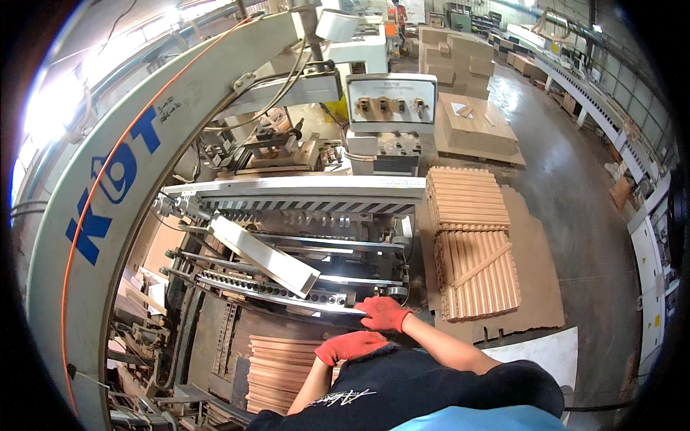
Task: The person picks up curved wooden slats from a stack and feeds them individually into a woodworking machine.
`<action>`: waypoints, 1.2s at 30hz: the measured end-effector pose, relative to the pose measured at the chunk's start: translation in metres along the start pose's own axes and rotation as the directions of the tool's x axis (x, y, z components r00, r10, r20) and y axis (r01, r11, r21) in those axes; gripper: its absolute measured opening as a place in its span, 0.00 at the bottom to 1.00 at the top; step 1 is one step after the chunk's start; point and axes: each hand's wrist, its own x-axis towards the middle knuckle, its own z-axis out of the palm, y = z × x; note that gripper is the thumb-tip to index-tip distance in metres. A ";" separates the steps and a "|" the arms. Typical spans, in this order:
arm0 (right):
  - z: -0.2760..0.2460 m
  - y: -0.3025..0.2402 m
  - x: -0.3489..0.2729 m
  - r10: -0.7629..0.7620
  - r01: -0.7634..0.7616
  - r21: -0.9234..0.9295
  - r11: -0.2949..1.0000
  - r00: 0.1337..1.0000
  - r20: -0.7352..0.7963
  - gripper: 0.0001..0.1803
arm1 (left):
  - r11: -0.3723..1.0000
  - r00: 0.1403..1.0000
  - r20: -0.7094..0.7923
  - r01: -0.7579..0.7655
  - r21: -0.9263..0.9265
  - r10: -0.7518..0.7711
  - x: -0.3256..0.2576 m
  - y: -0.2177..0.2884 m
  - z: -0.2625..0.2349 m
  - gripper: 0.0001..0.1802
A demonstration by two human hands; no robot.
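Right hand (383, 314), red-gloved, gripped the machine's metal rail (287, 296). Left hand (350, 345) hovered curled above stacked wooden strips (277, 370); whether it held anything was unclear.

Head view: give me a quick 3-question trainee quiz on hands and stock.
1. True or false: both hands wear red gloves.
2. Which hand rests on the machine's metal rail? A) left B) right C) neither
3. Fill in: the stacks of wooden slats on the floor board lie to the person's ____.

Key:
1. True: the left hand and the right hand are both in red gloves.
2. B: the right hand lies on the metal rail; the left hand is nearer the body, over the wood pile below.
3. Right: the slat stacks sit right of the machine.
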 end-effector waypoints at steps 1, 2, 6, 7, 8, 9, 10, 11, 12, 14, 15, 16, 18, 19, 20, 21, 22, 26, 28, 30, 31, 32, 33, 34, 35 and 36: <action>0.001 0.005 -0.008 0.038 -0.039 0.005 0.999 0.999 0.031 0.23 | 1.000 0.999 -0.036 0.018 0.007 -0.017 0.001 0.008 -0.001 0.21; 0.004 0.009 -0.012 0.061 -0.062 0.011 0.998 0.996 0.068 0.24 | 0.999 0.995 -0.086 0.042 0.011 -0.041 0.001 0.014 -0.002 0.20; 0.016 0.035 -0.039 -0.107 0.148 0.171 0.974 0.967 -0.232 0.24 | 0.996 0.926 -0.377 -0.035 -0.083 0.001 0.021 0.032 -0.003 0.18; 0.049 0.070 -0.040 -0.048 0.066 0.214 0.975 0.995 -0.089 0.24 | 0.960 0.821 -0.560 -0.233 -0.156 0.108 0.035 0.030 0.003 0.17; 0.076 0.091 -0.038 -0.074 0.154 0.407 0.900 0.976 -0.206 0.23 | 0.989 0.786 -0.608 -0.146 -0.008 0.111 0.049 0.032 -0.004 0.18; 0.073 0.083 -0.040 -0.074 0.144 0.394 0.908 0.979 -0.188 0.22 | 0.993 0.741 -0.664 -0.027 0.118 0.099 0.057 0.028 -0.004 0.19; 0.066 0.079 -0.038 -0.069 0.133 0.387 0.913 0.982 -0.174 0.21 | 0.969 0.590 -0.782 -0.003 0.246 0.200 0.071 0.018 -0.001 0.20; 0.057 0.070 -0.036 -0.071 0.125 0.379 0.917 0.986 -0.153 0.20 | 0.846 0.485 -0.762 0.077 0.527 0.430 0.088 -0.014 -0.003 0.20; 0.045 0.060 -0.034 -0.074 0.115 0.363 0.925 0.990 -0.123 0.19 | 0.840 0.457 -0.803 0.191 0.508 0.382 0.096 -0.020 0.002 0.18; 0.051 0.067 -0.037 -0.118 0.168 0.183 0.969 0.959 -0.258 0.19 | 0.848 0.384 -0.868 0.297 0.439 0.315 0.117 -0.015 0.006 0.13; 0.057 0.073 -0.035 -0.144 0.175 0.167 0.970 0.973 -0.180 0.18 | 0.873 0.332 -0.905 0.314 0.373 0.267 0.120 -0.014 0.011 0.11; 0.068 0.076 -0.035 -0.113 0.146 0.216 0.965 0.981 -0.160 0.18 | 0.878 0.288 -0.907 0.282 0.388 0.308 0.123 -0.015 0.009 0.08; 0.061 0.075 -0.033 -0.042 0.086 0.341 0.936 0.990 -0.136 0.17 | 0.896 0.320 -0.926 0.322 0.307 0.202 0.123 -0.010 0.008 0.10; 0.053 0.071 -0.032 -0.047 0.098 0.374 0.922 0.989 -0.142 0.18 | 0.903 0.314 -0.932 0.323 0.282 0.179 0.122 -0.011 0.008 0.11; 0.049 0.070 -0.031 -0.058 0.114 0.401 0.909 0.987 -0.148 0.19 | 0.903 0.334 -0.932 0.343 0.259 0.141 0.123 -0.006 0.007 0.11; 0.046 0.070 -0.029 -0.071 0.130 0.429 0.894 0.986 -0.152 0.19 | 0.902 0.351 -0.931 0.363 0.234 0.100 0.123 0.000 0.005 0.12; 0.059 0.076 -0.025 -0.070 0.157 0.483 0.862 0.979 -0.193 0.23 | 0.899 0.365 -0.929 0.385 0.207 0.057 0.124 0.004 0.003 0.13; 0.054 0.074 -0.024 -0.220 0.237 0.455 0.858 0.971 -0.090 0.26 | 0.859 0.291 -0.956 0.483 0.170 0.026 0.121 -0.015 0.008 0.14; 0.055 0.081 -0.018 -0.345 0.305 0.381 0.873 0.938 0.040 0.25 | 0.859 0.255 -0.967 0.493 0.140 0.011 0.125 -0.032 0.011 0.17; 0.069 0.105 -0.010 -0.434 0.418 0.127 0.900 0.889 0.148 0.23 | 0.845 0.296 -0.952 0.488 0.217 0.074 0.132 -0.025 0.004 0.20; 0.074 0.110 -0.010 -0.472 0.475 0.036 0.879 0.860 0.196 0.23 | 0.812 0.317 -0.939 0.506 0.289 0.136 0.132 -0.036 0.004 0.20; 0.079 0.114 -0.012 -0.493 0.506 -0.007 0.862 0.841 0.223 0.22 | 0.778 0.341 -0.912 0.499 0.382 0.229 0.135 -0.039 0.001 0.20; 0.063 0.103 -0.014 -0.464 0.446 0.135 0.885 0.870 0.169 0.22 | 0.761 0.402 -0.903 0.535 0.366 0.153 0.132 -0.051 0.005 0.21; 0.044 0.097 -0.015 -0.409 0.370 0.267 0.890 0.906 0.107 0.22 | 0.785 0.447 -0.884 0.495 0.372 0.138 0.135 -0.038 0.000 0.23; 0.025 0.084 -0.016 -0.379 0.327 0.402 0.855 0.924 0.055 0.21 | 0.751 0.489 -0.867 0.534 0.388 0.099 0.132 -0.034 -0.001 0.25; 0.041 0.104 -0.010 -0.287 0.196 0.346 0.918 0.929 0.235 0.21 | 0.732 0.529 -0.847 0.556 0.393 0.052 0.133 -0.023 -0.004 0.26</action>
